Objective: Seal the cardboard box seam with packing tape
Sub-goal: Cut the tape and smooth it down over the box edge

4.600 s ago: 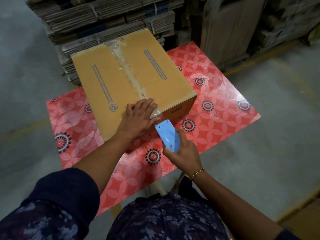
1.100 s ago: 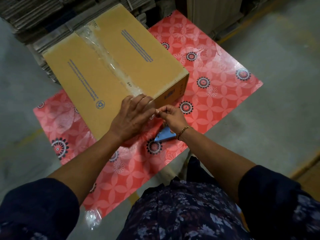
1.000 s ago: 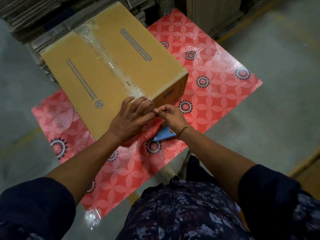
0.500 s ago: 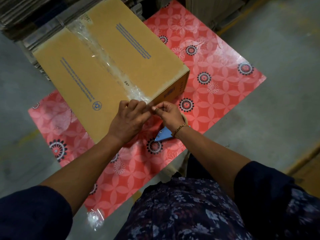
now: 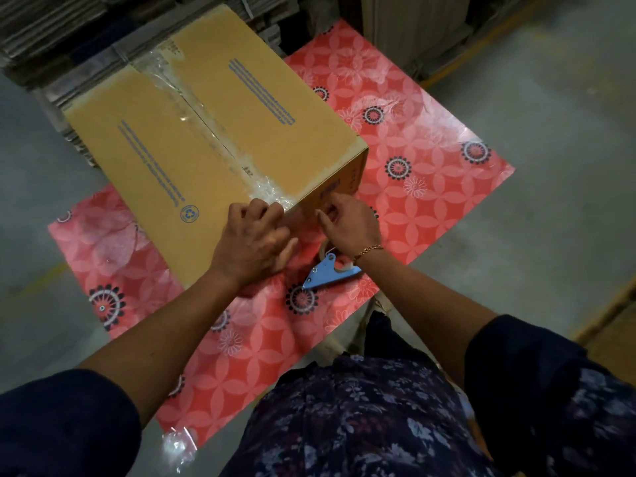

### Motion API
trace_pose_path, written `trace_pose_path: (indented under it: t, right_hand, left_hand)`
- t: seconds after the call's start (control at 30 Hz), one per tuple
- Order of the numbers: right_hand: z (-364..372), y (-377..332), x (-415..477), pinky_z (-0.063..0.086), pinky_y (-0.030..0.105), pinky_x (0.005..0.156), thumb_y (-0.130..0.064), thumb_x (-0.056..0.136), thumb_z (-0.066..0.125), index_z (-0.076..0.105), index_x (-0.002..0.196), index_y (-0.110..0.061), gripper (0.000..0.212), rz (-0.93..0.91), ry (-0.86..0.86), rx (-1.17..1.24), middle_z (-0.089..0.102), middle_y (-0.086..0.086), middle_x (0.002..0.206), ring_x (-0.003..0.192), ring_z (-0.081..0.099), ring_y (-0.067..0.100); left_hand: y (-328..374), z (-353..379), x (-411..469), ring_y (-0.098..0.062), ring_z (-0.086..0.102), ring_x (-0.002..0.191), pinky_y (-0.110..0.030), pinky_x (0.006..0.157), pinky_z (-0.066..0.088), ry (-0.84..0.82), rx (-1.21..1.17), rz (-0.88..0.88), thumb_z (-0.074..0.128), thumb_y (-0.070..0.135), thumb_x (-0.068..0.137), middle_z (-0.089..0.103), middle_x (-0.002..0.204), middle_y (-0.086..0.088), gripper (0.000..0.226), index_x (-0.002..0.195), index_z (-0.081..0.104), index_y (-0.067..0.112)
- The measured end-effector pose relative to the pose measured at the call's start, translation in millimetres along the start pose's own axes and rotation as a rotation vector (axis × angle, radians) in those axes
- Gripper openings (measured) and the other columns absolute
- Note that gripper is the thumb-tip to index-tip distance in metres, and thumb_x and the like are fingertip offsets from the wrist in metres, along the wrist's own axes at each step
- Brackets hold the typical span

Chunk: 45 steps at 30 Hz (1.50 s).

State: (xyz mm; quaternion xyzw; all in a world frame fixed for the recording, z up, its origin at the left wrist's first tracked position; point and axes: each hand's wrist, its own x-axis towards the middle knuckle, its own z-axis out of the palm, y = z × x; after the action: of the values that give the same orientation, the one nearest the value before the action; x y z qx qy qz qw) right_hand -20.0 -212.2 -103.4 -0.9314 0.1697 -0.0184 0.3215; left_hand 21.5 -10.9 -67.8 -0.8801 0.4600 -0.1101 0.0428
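A brown cardboard box (image 5: 289,146) lies on a table with a red flowered cover (image 5: 430,160). Clear packing tape (image 5: 206,122) runs along its top centre seam to the near edge, where it is wrinkled. My left hand (image 5: 253,242) is curled over that near top edge, beside the tape. My right hand (image 5: 347,225) is against the box's near side face just under the edge, fingertips bent on the tape end. The blue tape dispenser (image 5: 325,275) lies on the table under my right wrist, with nothing holding it.
Stacks of flattened cardboard (image 5: 51,29) stand behind the table, and upright cardboard sheets (image 5: 413,25) at the back right. A scrap of clear plastic (image 5: 179,445) hangs at the table's near corner. Grey concrete floor surrounds the table.
The right hand put the dispenser down on the table and went to the tape end. Both hands have since moved down from the top edge onto the box's near side.
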Motion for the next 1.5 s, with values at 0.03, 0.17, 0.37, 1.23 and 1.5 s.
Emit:
trace_pose_path:
  t: [0.03, 0.17, 0.37, 1.23, 1.5]
  right_hand:
    - [-6, 1, -1, 0.050, 0.038, 0.063, -0.033, 0.087, 0.062, 0.057, 0.081, -0.021, 0.014, -0.073, 0.070, -0.007, 0.065, 0.000, 0.086, 0.082, 0.062, 0.025]
    - [-30, -5, 1, 0.048, 0.043, 0.090, -0.035, 0.083, 0.064, 0.065, 0.114, -0.012, 0.039, -0.454, 0.287, -0.107, 0.064, 0.009, 0.118, 0.111, 0.058, 0.031]
    - [-35, -16, 49, 0.018, 0.045, 0.123, -0.063, 0.089, 0.039, 0.023, 0.158, -0.012, 0.087, -0.877, -0.141, -0.640, 0.023, 0.007, 0.166, 0.154, 0.018, 0.026]
    - [-30, -17, 68, 0.020, 0.044, 0.122, -0.060, 0.090, 0.042, 0.027, 0.157, -0.012, 0.084, -0.964, -0.248, -0.593, 0.027, 0.008, 0.165, 0.153, 0.024, 0.027]
    - [-24, -12, 73, 0.029, 0.045, 0.120, -0.058, 0.101, 0.030, 0.030, 0.157, -0.013, 0.071, -0.975, -0.200, -0.612, 0.030, 0.006, 0.164, 0.151, 0.028, 0.025]
  left_hand:
    - [-1, -2, 0, -0.034, 0.054, 0.091, -0.045, 0.073, 0.038, 0.037, -0.055, -0.024, 0.062, 0.042, 0.091, 0.058, 0.096, -0.010, 0.029, 0.080, 0.062, 0.015]
    - [-4, -6, 5, -0.036, 0.057, 0.109, -0.046, 0.084, 0.040, 0.092, -0.193, -0.264, 0.059, 0.047, 0.092, 0.061, 0.118, -0.013, 0.037, 0.106, 0.060, 0.012]
    - [-6, 11, 2, -0.034, 0.025, 0.153, -0.059, 0.117, 0.026, -0.159, -0.097, -0.349, 0.037, 0.063, 0.097, 0.025, 0.167, -0.015, 0.081, 0.157, 0.023, 0.012]
    - [-5, 17, 10, -0.038, 0.037, 0.147, -0.063, 0.111, 0.030, -0.167, -0.091, -0.382, 0.042, 0.056, 0.098, 0.040, 0.158, -0.017, 0.069, 0.150, 0.038, 0.010]
    - [-8, 10, 12, -0.038, 0.028, 0.151, -0.065, 0.111, 0.030, -0.289, -0.108, -0.366, 0.067, 0.041, 0.082, 0.031, 0.163, -0.017, 0.086, 0.153, 0.031, 0.008]
